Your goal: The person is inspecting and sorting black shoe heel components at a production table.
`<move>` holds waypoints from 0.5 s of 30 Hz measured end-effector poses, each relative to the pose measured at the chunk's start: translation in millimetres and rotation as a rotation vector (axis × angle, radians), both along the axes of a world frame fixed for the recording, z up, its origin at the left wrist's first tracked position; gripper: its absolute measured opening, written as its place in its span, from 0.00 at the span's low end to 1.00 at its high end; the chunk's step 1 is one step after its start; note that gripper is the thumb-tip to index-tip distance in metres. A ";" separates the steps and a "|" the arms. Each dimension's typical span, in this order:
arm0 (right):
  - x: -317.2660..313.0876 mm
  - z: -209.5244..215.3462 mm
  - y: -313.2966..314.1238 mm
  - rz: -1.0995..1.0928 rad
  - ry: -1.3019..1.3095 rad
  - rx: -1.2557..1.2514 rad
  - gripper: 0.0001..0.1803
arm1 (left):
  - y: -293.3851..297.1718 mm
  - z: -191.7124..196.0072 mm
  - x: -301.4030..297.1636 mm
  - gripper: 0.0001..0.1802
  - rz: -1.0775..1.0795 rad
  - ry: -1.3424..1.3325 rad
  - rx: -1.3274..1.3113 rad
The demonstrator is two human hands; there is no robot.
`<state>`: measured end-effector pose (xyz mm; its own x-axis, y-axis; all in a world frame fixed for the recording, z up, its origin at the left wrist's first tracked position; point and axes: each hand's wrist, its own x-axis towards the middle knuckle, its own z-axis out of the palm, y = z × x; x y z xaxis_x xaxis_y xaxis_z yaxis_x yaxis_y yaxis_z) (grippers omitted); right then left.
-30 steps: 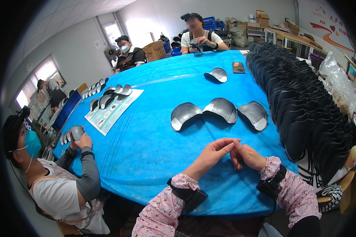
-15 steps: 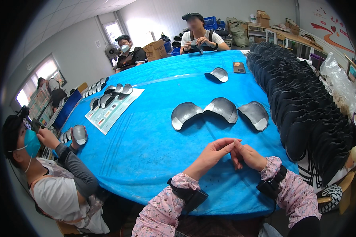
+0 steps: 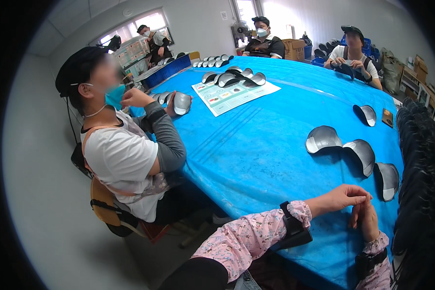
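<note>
Over the near right part of the blue-covered table, my left hand and my right hand meet at the fingertips. The fingers of both are pinched together; anything between them is too small or hidden to make out. Just beyond lie three curved dark grey shell-shaped pieces with lighter patches: a left one, a middle one and a right one. Another such grey piece lies farther off. Neither hand touches these pieces.
Stacked black curved pieces line the right edge, near a phone-like object. A printed sheet carries more grey pieces. At left a seated person holds a grey piece; another person works across the table.
My view has swung left, so the table, pieces and my hands appear farther right. My fingertips stay together. The person at left still holds a grey piece.
</note>
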<state>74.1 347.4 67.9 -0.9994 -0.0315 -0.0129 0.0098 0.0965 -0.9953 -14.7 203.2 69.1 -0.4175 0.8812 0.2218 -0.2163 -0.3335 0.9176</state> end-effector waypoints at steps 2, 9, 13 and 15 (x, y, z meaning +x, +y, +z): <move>0.4 0.3 0.9 -0.004 0.002 0.005 0.37 | 0.0 2.1 0.9 0.14 -0.012 -0.017 0.003; 2.4 1.2 7.2 -0.012 0.000 0.014 0.39 | 5.1 5.7 2.6 0.14 -0.013 -0.022 -0.015; 3.1 2.2 4.9 -0.017 0.001 0.009 0.39 | 3.5 5.2 2.9 0.14 -0.016 -0.023 -0.013; 2.8 1.0 5.4 -0.011 0.005 0.007 0.39 | 4.2 3.0 2.1 0.14 -0.019 -0.019 -0.003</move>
